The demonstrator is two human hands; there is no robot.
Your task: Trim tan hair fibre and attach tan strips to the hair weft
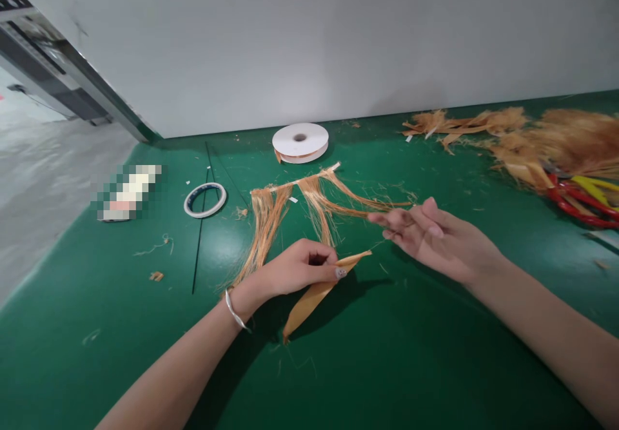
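My left hand [309,267] is closed in a pinch on a short golden ribbon piece [309,304], held aslant just over the green table. The ribbon's lower end tapers to a frayed point, and its upper end is narrow too. To the right, my right hand [430,240] is turned palm up, thumb apart and fingers loosely bent. Fine threads show between the ribbon's tip and those fingers; whether the fingers touch them I cannot tell. Behind both hands lies a pale strip [309,178] with frayed golden fringe bunches [271,214] hanging from it.
A white ribbon spool [300,138] lies near the wall. At left are a tape roll [205,200], a thin dark rod [197,256] and a blurred-out object [130,191]. Frayed ribbon [575,140] heaps at right beside red-handled scissors [575,201] and a yellow-handled tool [592,191].
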